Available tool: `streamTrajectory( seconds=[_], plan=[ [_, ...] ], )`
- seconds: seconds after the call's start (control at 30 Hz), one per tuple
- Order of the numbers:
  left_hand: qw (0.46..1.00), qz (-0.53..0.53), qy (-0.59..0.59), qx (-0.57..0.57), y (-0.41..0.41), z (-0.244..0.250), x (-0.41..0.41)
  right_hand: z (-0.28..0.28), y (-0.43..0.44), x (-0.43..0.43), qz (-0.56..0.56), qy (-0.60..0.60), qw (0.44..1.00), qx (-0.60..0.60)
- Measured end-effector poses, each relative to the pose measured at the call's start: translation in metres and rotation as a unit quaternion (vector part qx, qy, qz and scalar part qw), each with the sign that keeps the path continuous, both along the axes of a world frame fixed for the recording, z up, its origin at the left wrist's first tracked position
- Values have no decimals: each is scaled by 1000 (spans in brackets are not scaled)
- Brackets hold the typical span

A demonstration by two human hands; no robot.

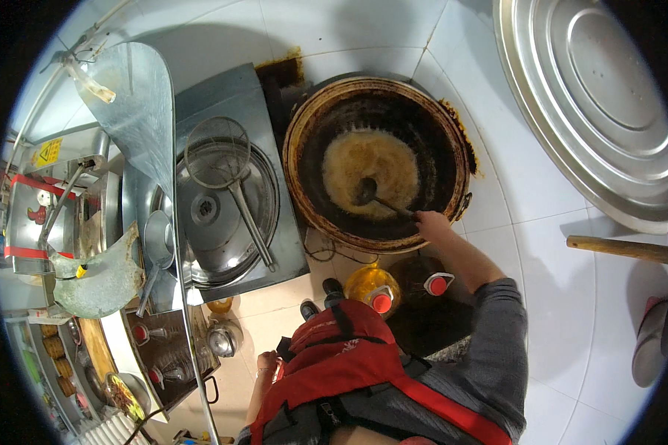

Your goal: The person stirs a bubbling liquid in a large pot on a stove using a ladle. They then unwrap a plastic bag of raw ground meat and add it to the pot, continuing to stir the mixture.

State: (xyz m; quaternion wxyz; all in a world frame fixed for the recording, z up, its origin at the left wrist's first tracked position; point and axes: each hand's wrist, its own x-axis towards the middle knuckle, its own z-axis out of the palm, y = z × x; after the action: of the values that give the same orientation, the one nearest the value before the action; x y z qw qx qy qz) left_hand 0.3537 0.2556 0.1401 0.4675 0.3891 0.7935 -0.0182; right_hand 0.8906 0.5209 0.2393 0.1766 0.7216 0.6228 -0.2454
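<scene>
My right hand [431, 225] grips the handle of a dark metal ladle [366, 191]. The ladle's bowl dips into bubbling, foamy tan liquid [348, 158], which looks like hot oil. That liquid fills the bottom of a large, blackened wok [296, 183] with a brown, crusted rim; my fist is over its near right rim. Down by my left hip, my left hand [267, 360] is beside the red apron [339, 356]. A small pinkish-white thing shows next to its fingers, but whether the hand holds it is unclear.
Left of the wok, a wire-mesh skimmer [218, 153] lies across a round steel lid [200, 239] on a metal counter [222, 92]. A sheet-metal guard [139, 94] stands beyond. Red-capped jugs [367, 281] stand below the wok. A huge metal lid [607, 72] and wooden handle [618, 248] are at right.
</scene>
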Motion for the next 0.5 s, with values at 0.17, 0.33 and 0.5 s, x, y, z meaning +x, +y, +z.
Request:
streamTrajectory(
  seconds=[0.17,0.33,0.5],
  plan=[
    [979,-199,-32,34,-47,-52,-22,15,11,28,34,-71,997,5],
    [961,-252,-112,16,-74,-46,-49,-37,45,-6,-121,11,992,25],
    [956,-259,-138,-10,-93,-31,-73,-30,30,-44,-105,74,992,12]
  ],
)
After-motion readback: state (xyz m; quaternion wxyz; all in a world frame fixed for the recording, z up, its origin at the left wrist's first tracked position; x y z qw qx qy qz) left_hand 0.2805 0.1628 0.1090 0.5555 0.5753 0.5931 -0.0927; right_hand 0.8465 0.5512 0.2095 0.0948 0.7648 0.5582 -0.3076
